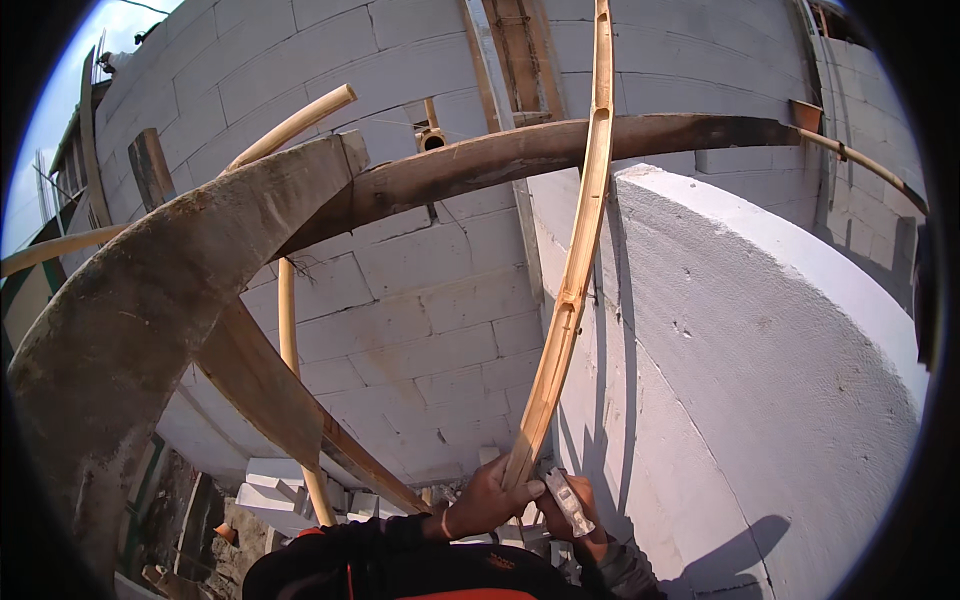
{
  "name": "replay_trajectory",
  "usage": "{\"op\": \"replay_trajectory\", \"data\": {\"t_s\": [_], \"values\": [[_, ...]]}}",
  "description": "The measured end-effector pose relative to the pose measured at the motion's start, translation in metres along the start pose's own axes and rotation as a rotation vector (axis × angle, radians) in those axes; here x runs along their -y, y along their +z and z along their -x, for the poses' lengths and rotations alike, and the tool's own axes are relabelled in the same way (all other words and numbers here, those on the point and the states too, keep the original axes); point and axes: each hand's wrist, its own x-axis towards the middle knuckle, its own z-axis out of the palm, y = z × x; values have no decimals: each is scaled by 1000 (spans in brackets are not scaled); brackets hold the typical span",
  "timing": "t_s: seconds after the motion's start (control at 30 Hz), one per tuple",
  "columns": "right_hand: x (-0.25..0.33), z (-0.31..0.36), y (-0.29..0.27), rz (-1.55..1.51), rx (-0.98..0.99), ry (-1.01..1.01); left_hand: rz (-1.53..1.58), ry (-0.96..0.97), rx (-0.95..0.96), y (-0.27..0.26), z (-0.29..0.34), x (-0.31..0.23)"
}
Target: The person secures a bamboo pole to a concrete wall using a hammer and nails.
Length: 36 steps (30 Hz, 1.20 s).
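Observation:
My left hand (482,503) is closed round the lower end of a long split bamboo pole (578,265). The pole rises away from me, hollow side showing, and passes in front of a dark wooden beam (450,165). Close beside it, my right hand (583,490) grips a hammer (568,503); its worn grey metal head shows, and its handle is mostly hidden by the hand. The two hands are nearly touching, low in the middle of the head view.
A thick weathered plank (190,240) crosses at the left. Upright bamboo (288,320) and a slanting board (265,375) stand below it. A low white block wall (740,330) rises at my right. The tall block wall (420,290) stands ahead, with loose white blocks (275,490) at its foot.

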Motion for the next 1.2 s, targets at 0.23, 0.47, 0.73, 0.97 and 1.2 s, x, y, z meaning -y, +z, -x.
{"op": "replay_trajectory", "data": {"t_s": [0.23, 0.47, 0.73, 0.97, 1.2], "values": [[-18, 10, 8, -61, 30, 25, -85, 21, -66, -2, -5, 12], [-21, 8, 9, 2, 43, -21, -437, 97, -135, -6, -10, 8], [-6, -5, -1, -18, 25, -68, -325, 98, -128, -2, -5, 5], [-8, 3, 10, 52, -153, -94, -263, 141, -128, 2, -7, -7], [-19, 3, 9, 76, -85, -143, -415, 213, -179, 1, -11, -2]]}}
